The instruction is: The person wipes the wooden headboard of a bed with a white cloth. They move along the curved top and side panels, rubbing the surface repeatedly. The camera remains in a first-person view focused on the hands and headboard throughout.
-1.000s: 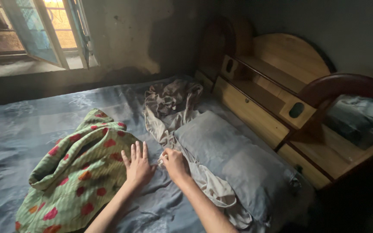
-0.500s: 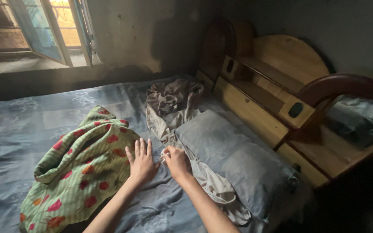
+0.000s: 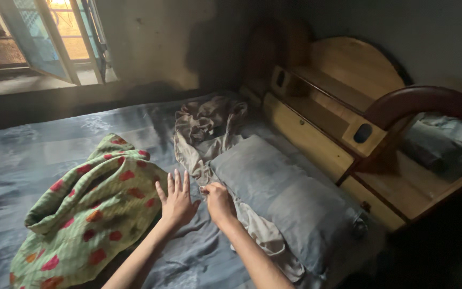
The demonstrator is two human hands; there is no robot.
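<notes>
Bedroom in a home. Bed with blue-grey sheet (image 3: pixel 38 160), grey pillow (image 3: pixel 290 198) at 4 o'clock, wooden headboard (image 3: pixel 343 91) with shelves at 2 o'clock, crumpled green patterned blanket (image 3: pixel 92 208) at 8 o'clock. Open window (image 3: pixel 49 37) in a bare stained wall (image 3: pixel 156 43) at 11 o'clock.

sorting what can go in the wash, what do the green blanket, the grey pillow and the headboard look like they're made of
Green blanket: soft woven cloth, probably cotton, matte, checked with red flower prints; it bunches in loose folds beside the left hand.
Grey pillow: stuffed, in a matte fabric cover that creases.
Headboard: wood, light panels with a slight sheen and visible grain, darker glossy curved trim.
</notes>
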